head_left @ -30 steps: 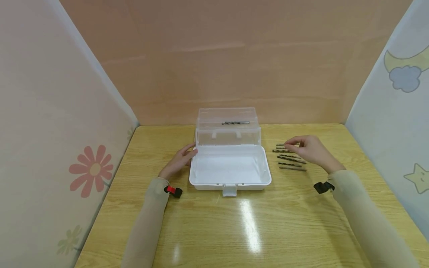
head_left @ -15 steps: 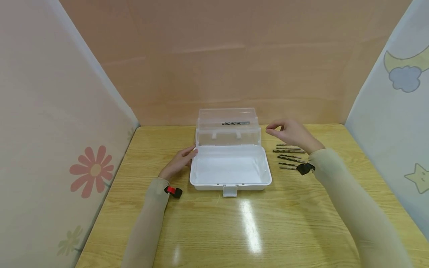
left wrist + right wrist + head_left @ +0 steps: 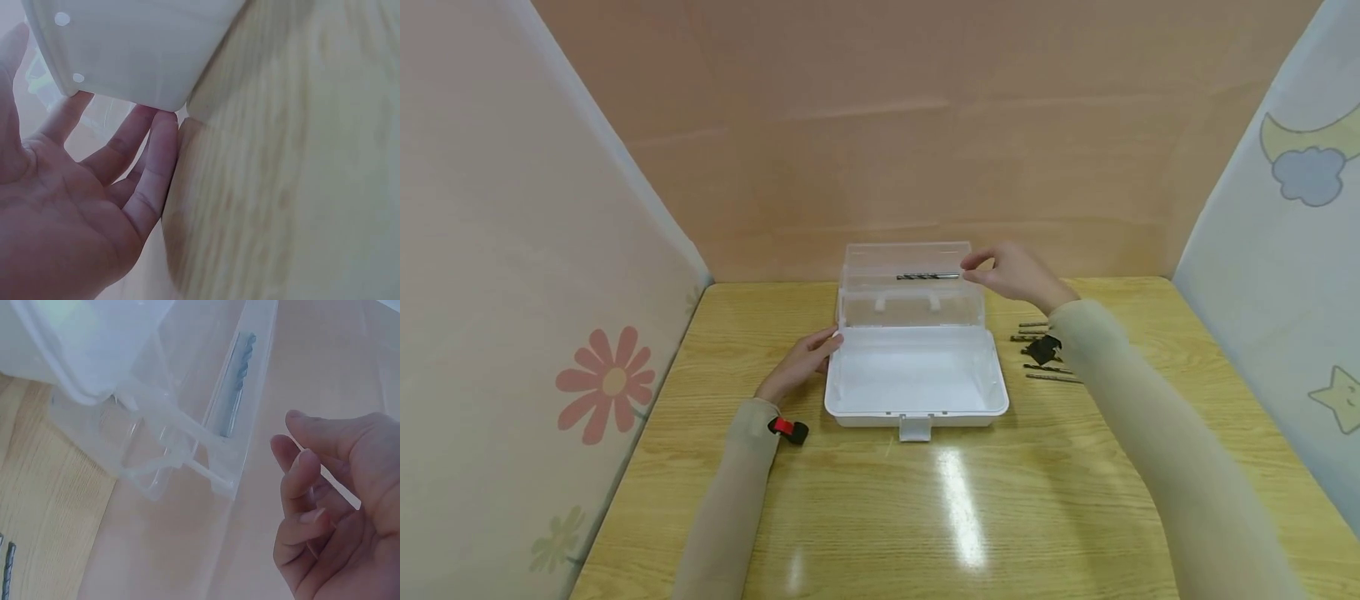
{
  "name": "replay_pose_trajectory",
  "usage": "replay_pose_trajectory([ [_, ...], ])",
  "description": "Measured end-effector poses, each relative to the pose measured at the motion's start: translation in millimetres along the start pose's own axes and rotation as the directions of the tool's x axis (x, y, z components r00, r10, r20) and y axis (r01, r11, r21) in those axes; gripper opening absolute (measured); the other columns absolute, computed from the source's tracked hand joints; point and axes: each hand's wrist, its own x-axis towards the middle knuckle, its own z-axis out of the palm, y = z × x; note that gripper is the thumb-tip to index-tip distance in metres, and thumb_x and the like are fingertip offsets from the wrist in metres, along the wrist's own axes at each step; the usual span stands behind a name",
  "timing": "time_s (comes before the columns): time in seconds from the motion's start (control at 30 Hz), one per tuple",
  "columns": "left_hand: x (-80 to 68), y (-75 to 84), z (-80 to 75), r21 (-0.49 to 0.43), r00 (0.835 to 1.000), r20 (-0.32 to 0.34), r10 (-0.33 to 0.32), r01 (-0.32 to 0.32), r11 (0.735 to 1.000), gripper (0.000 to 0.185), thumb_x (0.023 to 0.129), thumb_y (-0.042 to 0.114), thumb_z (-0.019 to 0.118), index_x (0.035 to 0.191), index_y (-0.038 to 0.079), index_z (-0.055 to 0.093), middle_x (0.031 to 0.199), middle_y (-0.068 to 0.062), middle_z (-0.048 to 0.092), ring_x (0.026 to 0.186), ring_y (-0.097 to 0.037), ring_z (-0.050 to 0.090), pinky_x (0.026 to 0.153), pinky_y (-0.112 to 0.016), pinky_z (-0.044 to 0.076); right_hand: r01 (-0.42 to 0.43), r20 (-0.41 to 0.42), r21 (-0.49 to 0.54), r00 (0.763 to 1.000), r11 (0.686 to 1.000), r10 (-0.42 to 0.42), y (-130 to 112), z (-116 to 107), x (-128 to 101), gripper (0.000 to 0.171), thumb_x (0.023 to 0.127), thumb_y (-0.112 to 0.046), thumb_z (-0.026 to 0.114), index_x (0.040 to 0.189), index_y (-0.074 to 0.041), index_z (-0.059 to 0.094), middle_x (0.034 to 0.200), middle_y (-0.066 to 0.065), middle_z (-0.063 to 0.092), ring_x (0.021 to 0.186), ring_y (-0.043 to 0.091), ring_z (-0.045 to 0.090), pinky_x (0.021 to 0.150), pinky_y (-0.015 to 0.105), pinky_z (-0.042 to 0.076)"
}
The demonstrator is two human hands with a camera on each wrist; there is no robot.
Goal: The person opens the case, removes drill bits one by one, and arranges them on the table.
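My left hand (image 3: 801,363) rests against the back left corner of a white plastic box (image 3: 865,420). In the left wrist view its fingers (image 3: 128,140) lie fairly straight, their tips touching the box wall. The box stands with its clear lid (image 3: 910,310) raised at the back. One twist drill bit (image 3: 925,276) lies lengthwise in the upper clear section. Close to that bit's shank end is my right hand (image 3: 1017,273), its fingers loosely bent. The right wrist view shows a gap between thumb and fingertips (image 3: 305,459), with nothing held there.
Several drill bits (image 3: 1054,378) lie side by side on the wooden table (image 3: 880,517) to the right of the box, partly hidden by my right forearm and wrist strap (image 3: 1043,350). A latch (image 3: 915,429) hangs at the box's front. Walls border the table's back and sides.
My right hand has moved left and away from me, from the loose drill bits to the clear upper section of the box. The left hand and the box stay put.
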Motion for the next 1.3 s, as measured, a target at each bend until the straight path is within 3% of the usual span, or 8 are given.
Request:
replay_pose_trajectory([
  [0.07,0.2,-0.6,0.0,-0.003,1.0,-0.004,0.002,-0.002,1.0,0.074,0.109,0.058,0.051,0.169,0.018,0.033,0.15,-0.021,0.061,0.099,-0.019,0.072,0.107,-0.046,0.055,0.008,0.001,0.012,1.0,1.0,-0.008,-2.3,2.8,5.2,0.03,0.104,-0.027,0.068,0.127,-0.01,0.078,0.133,0.015,0.075,0.082,0.027,0.059,0.082,0.044,0.049],
  [0.13,0.5,-1.3,0.2,-0.006,1.0,-0.004,0.004,-0.004,1.0,0.073,0.11,0.057,0.051,0.169,0.017,0.034,0.149,-0.022,0.061,0.097,-0.019,0.072,0.105,-0.045,0.056,0.015,0.013,0.026,1.0,1.0,-0.015,-2.1,6.4,10.5,0.03,0.104,-0.024,0.068,0.127,-0.007,0.077,0.137,0.017,0.072,0.104,0.034,0.066,0.097,0.051,0.051],
  [0.2,1.0,-2.0,0.3,-0.005,1.0,-0.001,0.007,-0.007,1.0,0.073,0.11,0.055,0.052,0.169,0.016,0.033,0.149,-0.022,0.061,0.097,-0.019,0.072,0.104,-0.044,0.056,0.02,0.026,0.036,0.999,0.999,-0.021,-2.2,9.8,15.5,0.031,0.104,-0.022,0.068,0.128,-0.005,0.076,0.14,0.019,0.07,0.128,0.038,0.063,0.11,0.057,0.048],
  [0.27,1.5,-2.5,0.9,-0.007,1.0,0.001,0.007,-0.007,1.0,0.074,0.11,0.055,0.052,0.169,0.015,0.033,0.15,-0.022,0.061,0.097,-0.02,0.072,0.104,-0.044,0.056,0.025,0.035,0.034,0.999,0.999,-0.026,-2.0,12.4,20.3,0.031,0.104,-0.022,0.068,0.129,-0.004,0.075,0.14,0.019,0.07,0.141,0.039,0.056,0.116,0.06,0.044],
  [0.73,1.7,-3.8,-0.1,-0.007,1.0,0.004,0.011,-0.011,1.0,0.074,0.11,0.058,0.051,0.169,0.017,0.033,0.152,-0.022,0.059,0.1,-0.021,0.073,0.106,-0.046,0.056,0.048,0.085,-0.001,0.995,0.999,-0.048,-13.1,22.3,40.5,0.025,0.103,-0.016,0.071,0.124,-0.003,0.077,0.126,0.018,0.076,0.122,0.037,0.067,0.109,0.057,0.05],
  [1.3,2.8,-4.9,-0.2,0.002,1.0,0.009,0.014,-0.014,1.0,0.076,0.109,0.059,0.05,0.169,0.017,0.031,0.153,-0.022,0.058,0.101,-0.022,0.073,0.108,-0.046,0.055,0.089,0.085,-0.032,0.993,0.996,-0.086,-21.0,36.3,45.2,0.02,0.098,-0.012,0.078,0.117,-0.006,0.08,0.119,0.013,0.079,0.115,0.032,0.07,0.108,0.052,0.053],
])
